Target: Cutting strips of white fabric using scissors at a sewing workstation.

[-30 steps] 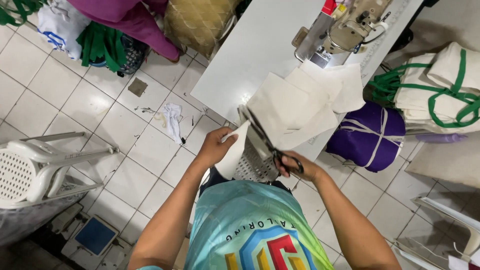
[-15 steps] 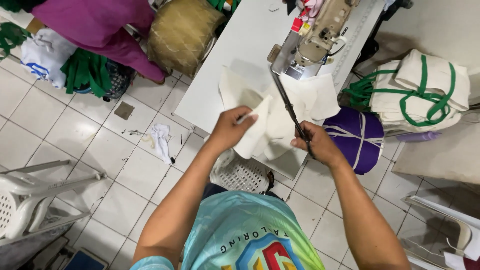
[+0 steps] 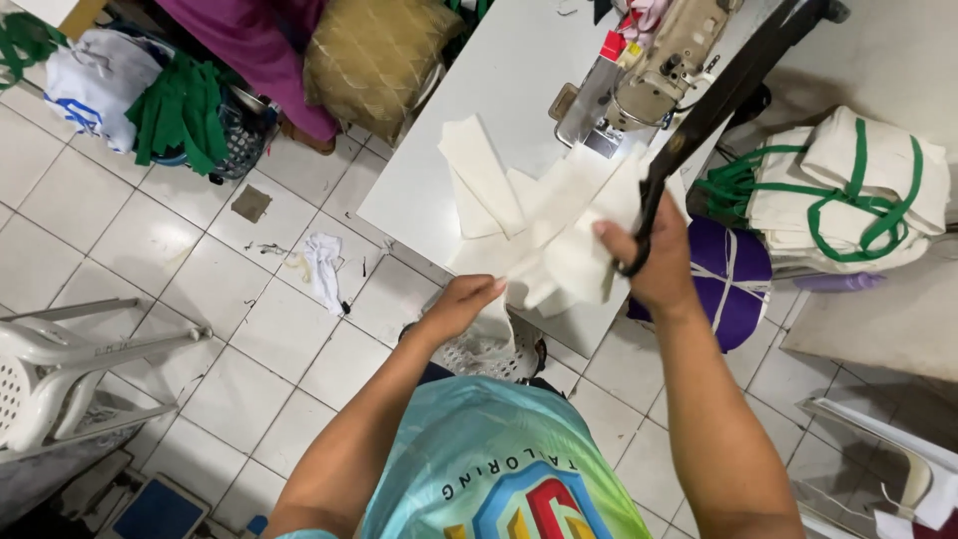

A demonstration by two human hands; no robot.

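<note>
My right hand (image 3: 654,262) is raised and grips large black scissors (image 3: 699,110) together with the upper end of a cream fabric piece (image 3: 569,235). My left hand (image 3: 461,302) holds the lower end of that same fabric near the front edge of the white sewing table (image 3: 449,170). More cream strips (image 3: 479,175) lie on the table. A beige sewing machine (image 3: 654,65) stands at the table's far side.
A white perforated basket (image 3: 489,351) sits under the table. Tied cream and green fabric bundles (image 3: 848,190) and a purple bundle (image 3: 733,279) lie to the right. White plastic chairs (image 3: 70,364) stand at left and right. Fabric piles (image 3: 249,60) and scraps (image 3: 321,265) lie on the tiled floor.
My right hand has lifted up with the scissors, which now point up and away. My left hand has dropped lower on the fabric, pulling it down toward the table edge.
</note>
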